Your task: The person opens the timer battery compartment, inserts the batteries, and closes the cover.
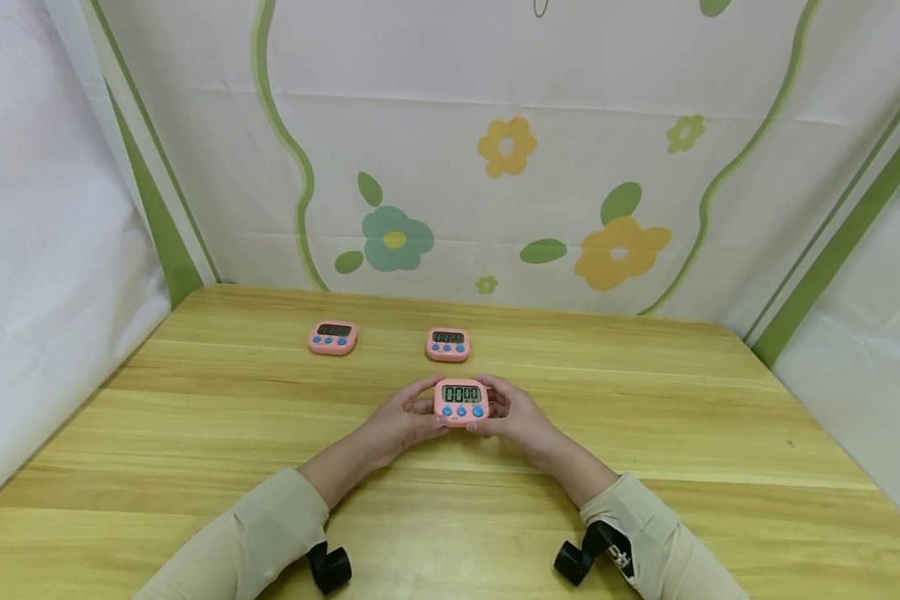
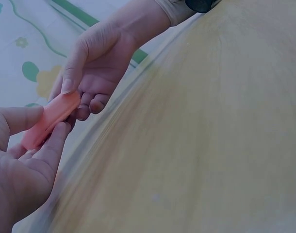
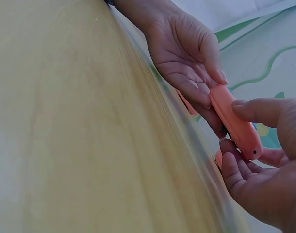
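Note:
Both hands hold one pink digital timer (image 1: 461,402) between them, its face turned up toward the head camera. Its screen reads 00 00 above three blue buttons. My left hand (image 1: 402,419) grips the left edge, thumb at the lower corner and fingers at the top and behind. On the other edge my right hand (image 1: 516,417) pinches it the same way. In the left wrist view the timer (image 2: 51,119) appears edge-on, raised off the table between the thumbs and fingers. The right wrist view shows the timer's (image 3: 235,121) rounded side, with fingertips under its back.
Two more pink timers lie farther back on the wooden table (image 1: 645,400): one timer (image 1: 447,344) just behind the hands, another timer (image 1: 333,337) to the left. A white cloth (image 1: 420,125) printed with flowers hangs along the table's back edge, with white panels at both sides.

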The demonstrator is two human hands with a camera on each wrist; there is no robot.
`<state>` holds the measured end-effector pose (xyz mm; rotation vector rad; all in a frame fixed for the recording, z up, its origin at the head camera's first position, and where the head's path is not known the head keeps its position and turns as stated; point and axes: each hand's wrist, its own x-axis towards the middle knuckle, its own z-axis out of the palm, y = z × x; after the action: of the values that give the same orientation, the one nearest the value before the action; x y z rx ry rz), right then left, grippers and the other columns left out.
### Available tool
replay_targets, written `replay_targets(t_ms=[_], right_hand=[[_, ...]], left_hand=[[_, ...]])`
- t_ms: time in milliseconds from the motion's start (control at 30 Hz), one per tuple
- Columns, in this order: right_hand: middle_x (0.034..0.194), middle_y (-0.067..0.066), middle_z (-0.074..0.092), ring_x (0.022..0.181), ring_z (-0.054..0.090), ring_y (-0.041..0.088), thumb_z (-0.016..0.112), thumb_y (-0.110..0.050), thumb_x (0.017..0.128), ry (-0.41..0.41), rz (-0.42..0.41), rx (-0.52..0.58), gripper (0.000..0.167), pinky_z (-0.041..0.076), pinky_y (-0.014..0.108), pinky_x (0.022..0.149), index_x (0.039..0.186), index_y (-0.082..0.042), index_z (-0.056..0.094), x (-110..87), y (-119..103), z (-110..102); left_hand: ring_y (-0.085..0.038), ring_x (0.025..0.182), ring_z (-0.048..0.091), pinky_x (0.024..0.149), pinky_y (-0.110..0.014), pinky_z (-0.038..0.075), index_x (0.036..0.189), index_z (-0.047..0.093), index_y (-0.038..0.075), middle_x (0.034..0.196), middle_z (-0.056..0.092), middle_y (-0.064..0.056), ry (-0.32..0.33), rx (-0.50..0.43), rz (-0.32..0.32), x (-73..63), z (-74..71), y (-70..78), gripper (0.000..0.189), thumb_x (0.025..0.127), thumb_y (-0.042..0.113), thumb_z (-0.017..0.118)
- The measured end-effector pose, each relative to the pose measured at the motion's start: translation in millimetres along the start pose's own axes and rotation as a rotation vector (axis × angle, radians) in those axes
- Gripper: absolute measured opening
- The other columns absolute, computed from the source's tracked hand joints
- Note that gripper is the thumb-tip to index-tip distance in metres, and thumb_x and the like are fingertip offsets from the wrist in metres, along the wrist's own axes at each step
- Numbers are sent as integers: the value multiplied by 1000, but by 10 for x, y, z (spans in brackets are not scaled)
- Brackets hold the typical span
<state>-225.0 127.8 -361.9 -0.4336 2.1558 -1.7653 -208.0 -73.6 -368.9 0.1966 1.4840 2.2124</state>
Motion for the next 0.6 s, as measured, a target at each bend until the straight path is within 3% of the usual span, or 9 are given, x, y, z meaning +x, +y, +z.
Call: replay_targets(t_ms=[267,600], right_hand=[[114,13,44,93,50,22,69,-1,70,-43,-29,-56,72,46,28,76,131,-5,31,-15,-15,15],[109,11,49,87,52,20,72,-7,69,-79,-70,-157,70,47,27,71,128,1,35,-10,-20,-68]], left_hand=[[-28,99,52,84,-34,43,135,25,9,119,43,-25,-4,-14,-3,-3,-6,6,65,79,-14,49],[-29,99,52,84,-35,43,136,24,6,121,41,-26,-14,-19,-20,-10,12,5,67,77,-15,50]])
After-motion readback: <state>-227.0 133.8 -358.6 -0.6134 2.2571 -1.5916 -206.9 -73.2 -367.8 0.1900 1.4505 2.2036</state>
